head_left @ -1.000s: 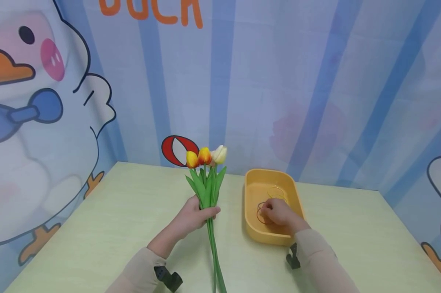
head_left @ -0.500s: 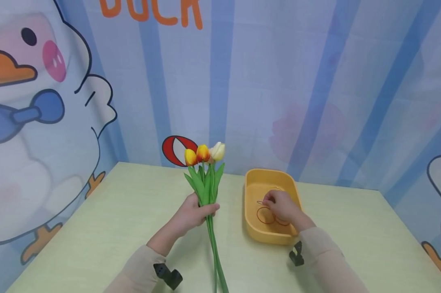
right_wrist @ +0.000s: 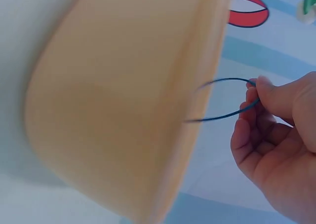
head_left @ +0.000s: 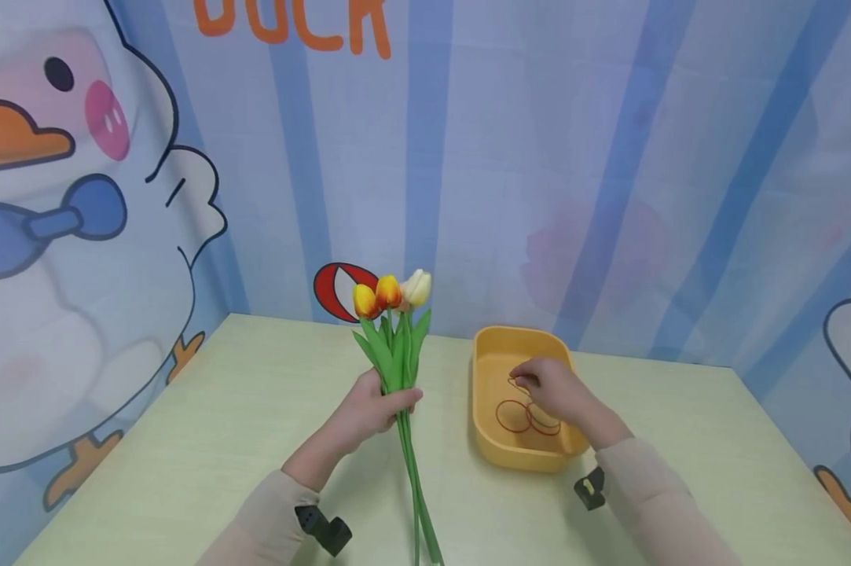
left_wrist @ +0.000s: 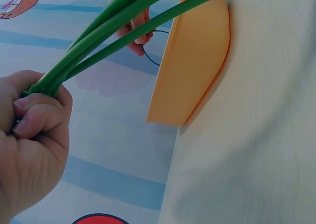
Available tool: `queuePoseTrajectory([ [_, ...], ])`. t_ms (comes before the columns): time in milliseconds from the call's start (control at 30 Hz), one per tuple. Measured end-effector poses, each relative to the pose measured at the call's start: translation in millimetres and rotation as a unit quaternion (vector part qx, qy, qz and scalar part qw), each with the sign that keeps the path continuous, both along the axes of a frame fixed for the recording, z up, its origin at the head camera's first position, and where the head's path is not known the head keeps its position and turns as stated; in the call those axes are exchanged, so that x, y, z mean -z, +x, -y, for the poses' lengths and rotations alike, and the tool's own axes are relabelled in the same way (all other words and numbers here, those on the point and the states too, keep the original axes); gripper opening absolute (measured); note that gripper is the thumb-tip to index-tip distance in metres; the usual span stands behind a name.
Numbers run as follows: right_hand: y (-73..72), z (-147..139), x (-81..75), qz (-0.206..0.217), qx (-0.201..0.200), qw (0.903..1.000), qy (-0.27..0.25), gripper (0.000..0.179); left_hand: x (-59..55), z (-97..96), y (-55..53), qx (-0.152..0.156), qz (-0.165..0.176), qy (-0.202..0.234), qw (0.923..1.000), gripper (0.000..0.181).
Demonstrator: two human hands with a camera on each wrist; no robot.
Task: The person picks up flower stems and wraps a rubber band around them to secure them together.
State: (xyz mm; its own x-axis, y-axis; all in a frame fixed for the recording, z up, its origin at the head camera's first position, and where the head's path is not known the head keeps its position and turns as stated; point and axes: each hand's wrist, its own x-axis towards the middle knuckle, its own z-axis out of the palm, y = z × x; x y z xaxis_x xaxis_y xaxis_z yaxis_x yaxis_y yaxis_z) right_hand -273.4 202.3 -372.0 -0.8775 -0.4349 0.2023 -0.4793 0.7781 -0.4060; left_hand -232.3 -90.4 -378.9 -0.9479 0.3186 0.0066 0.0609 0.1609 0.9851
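Note:
My left hand (head_left: 370,409) grips the green stems of a small bunch of tulips (head_left: 397,358), with yellow-red and white heads pointing toward the backdrop. In the left wrist view the fingers curl tightly round the stems (left_wrist: 113,29). My right hand (head_left: 555,391) is over the yellow container (head_left: 517,458). Its thumb and fingertips pinch a thin rubber band (right_wrist: 222,117), which looks dark blue in the right wrist view. The band hangs as a loop, and its far end passes behind the container's rim. Red rubber bands (head_left: 513,431) lie on the container floor below the hand.
Both hands work over a pale green table (head_left: 185,440). Behind it hangs a blue striped backdrop (head_left: 496,173) printed with ducks and a ball. A dark device (head_left: 324,531) is strapped at the left wrist, another (head_left: 590,489) at the right.
My right hand has risen from the container floor with a rubber band pinched in it and shifted rightward. The left hand and tulips have drifted slightly up and left.

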Motion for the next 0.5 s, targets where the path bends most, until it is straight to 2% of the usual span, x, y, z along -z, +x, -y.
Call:
queuePoseTrajectory([
  [500, 26.2, 2, -34.6, -0.063, -0.035, 0.9973, 0.015, 0.015, -7.9, -1.5, -3.2, -0.029, -0.003, 0.019, 0.9994, 0.017],
])
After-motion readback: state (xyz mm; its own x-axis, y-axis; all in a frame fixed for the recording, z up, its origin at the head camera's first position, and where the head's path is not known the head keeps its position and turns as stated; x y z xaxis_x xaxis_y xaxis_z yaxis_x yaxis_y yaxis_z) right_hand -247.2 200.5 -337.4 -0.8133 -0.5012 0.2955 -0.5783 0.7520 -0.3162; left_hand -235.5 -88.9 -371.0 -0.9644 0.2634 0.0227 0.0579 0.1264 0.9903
